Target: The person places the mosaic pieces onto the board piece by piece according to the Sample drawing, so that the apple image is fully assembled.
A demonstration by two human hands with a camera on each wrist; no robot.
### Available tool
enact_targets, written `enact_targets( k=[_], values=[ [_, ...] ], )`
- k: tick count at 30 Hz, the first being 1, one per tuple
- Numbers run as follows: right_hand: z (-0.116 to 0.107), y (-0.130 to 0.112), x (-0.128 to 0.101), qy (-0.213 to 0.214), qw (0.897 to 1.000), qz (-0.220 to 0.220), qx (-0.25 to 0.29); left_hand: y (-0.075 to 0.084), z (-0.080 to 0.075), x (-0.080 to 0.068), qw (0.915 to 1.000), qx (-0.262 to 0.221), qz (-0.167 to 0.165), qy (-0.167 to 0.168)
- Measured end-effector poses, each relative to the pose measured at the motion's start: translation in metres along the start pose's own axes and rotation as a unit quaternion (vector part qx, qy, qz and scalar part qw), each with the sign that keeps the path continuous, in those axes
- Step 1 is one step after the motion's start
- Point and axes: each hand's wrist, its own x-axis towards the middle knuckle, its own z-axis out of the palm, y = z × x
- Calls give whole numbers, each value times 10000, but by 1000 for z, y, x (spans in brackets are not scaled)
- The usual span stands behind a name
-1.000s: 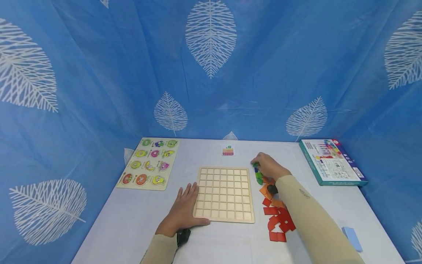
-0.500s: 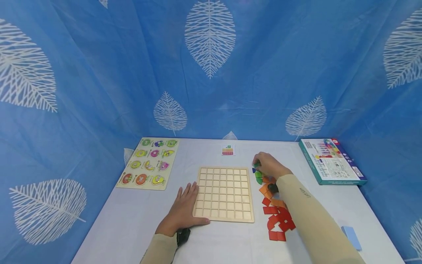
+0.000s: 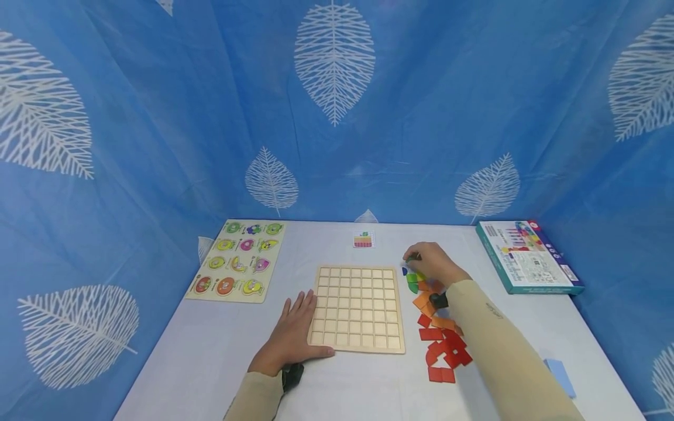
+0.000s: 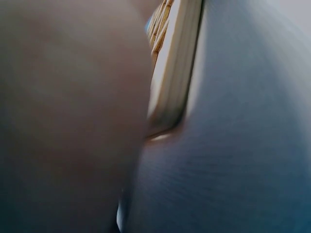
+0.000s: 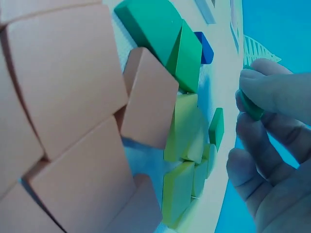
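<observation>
A wooden grid board (image 3: 356, 310) lies mid-table, its square cells bare. My left hand (image 3: 292, 336) rests at its lower left corner, fingers straight along the left edge and thumb along the front edge. In the left wrist view the board's rim (image 4: 172, 73) shows beside the blurred hand. Beyond the coloured blocks, my right hand (image 3: 430, 262) pinches a small green block (image 5: 251, 104) between thumb and fingers, raised above the table. Below it lie green blocks (image 5: 153, 26), a dark blue block (image 5: 206, 48), yellow-green blocks (image 5: 180, 189), orange blocks (image 3: 423, 303) and red blocks (image 3: 451, 348).
A small pattern card (image 3: 364, 239) lies behind the board. At the left is a fruit picture board (image 3: 238, 257). A game box (image 3: 529, 257) sits at the back right, and a light blue block (image 3: 560, 377) near the right edge. A blue leaf-patterned curtain (image 3: 400, 117) surrounds the table.
My right hand has shifted slightly right and lifted a green block from the pile's far end, leaving more of the blocks below in sight. The left hand has stayed put.
</observation>
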Motion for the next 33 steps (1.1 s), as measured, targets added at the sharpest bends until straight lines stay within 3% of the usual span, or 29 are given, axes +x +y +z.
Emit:
enact_targets(
  k=[12,19,22,26,33],
  values=[
    [3,-9,2,369,9951,234,883,-3,2,1,9999,102,43,68],
    [13,-20,2,497,9813,440,1805,-2,2,1,10000,64,31,55],
    [18,-25,3,518,9708,614,2259,-2,3,1,10000,70,31,50],
    [26,-29,5,552,9628,645,2566,-3,4,2,9999,103,44,59],
    [39,-37,11,597,9573,573,2771,-6,3,2,9998,83,138,74]
  ],
)
